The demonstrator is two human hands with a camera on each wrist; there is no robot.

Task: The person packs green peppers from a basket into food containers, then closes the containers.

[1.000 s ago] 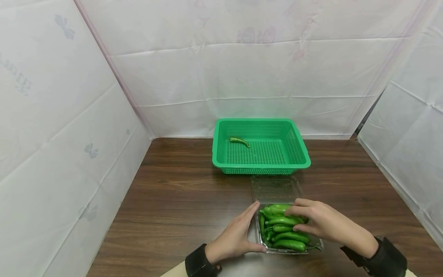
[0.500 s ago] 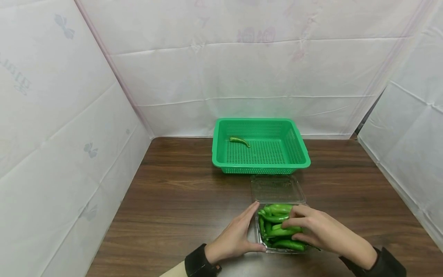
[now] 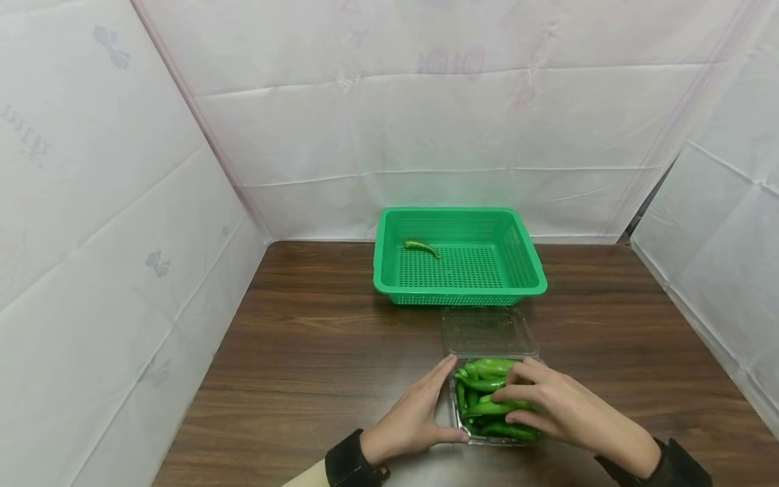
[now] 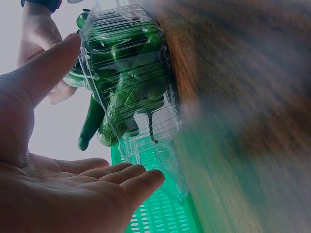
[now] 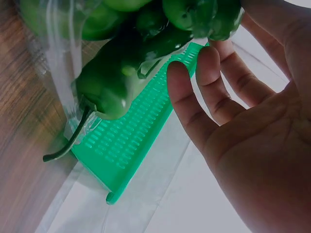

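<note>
Right, lower centre of the head view: a clear plastic clamshell box (image 3: 487,436) sits on the dark wooden desk (image 3: 316,352), packed with glossy green peppers (image 3: 487,368), its see-through lid (image 3: 489,331) folded flat behind it. The left hand (image 3: 414,419) lies with straight fingers flat against the box's left wall. The right hand (image 3: 556,409) reaches in from the right, fingers curled over one pepper (image 3: 496,408) on top of the pile; how firm that hold is I cannot tell. Just above the lid, mid-frame, stands a green slotted basket (image 3: 523,253) with a single pepper (image 3: 421,247) lying at its back left.
</note>
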